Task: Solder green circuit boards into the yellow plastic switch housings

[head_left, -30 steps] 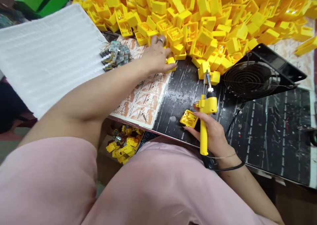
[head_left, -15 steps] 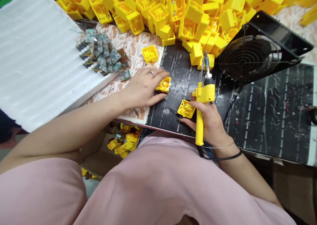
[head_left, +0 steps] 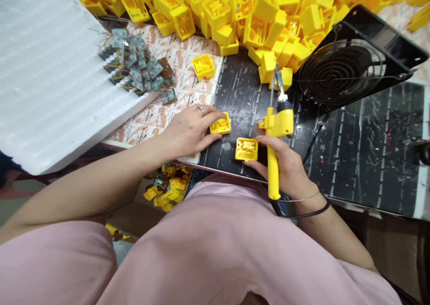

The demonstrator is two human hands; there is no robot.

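On the dark bench mat, my left hand (head_left: pixel 191 128) has its thumb and fingers closed round a small open yellow casing (head_left: pixel 220 123). My right hand (head_left: pixel 285 161) grips a yellow soldering tool (head_left: pixel 273 161), whose metal tip points away from me towards the yellow pile. The thumb and a finger of that same hand touch the right side of a second open yellow casing (head_left: pixel 246 149). The two casings lie a short distance apart, with moulded shapes showing inside. Another open yellow casing (head_left: pixel 203 66) sits farther back on the patterned paper.
A large heap of yellow casings (head_left: pixel 215 11) spans the back. Small circuit boards with wires (head_left: pixel 137 65) are piled by a white foam sheet (head_left: pixel 60 72) at left. A black fan (head_left: pixel 339 72) stands at right. Below the bench edge, a box holds yellow parts (head_left: pixel 169 191).
My left hand and its casing have moved slightly nearer to me. The casing at my right hand has shifted a little left and turned straighter.
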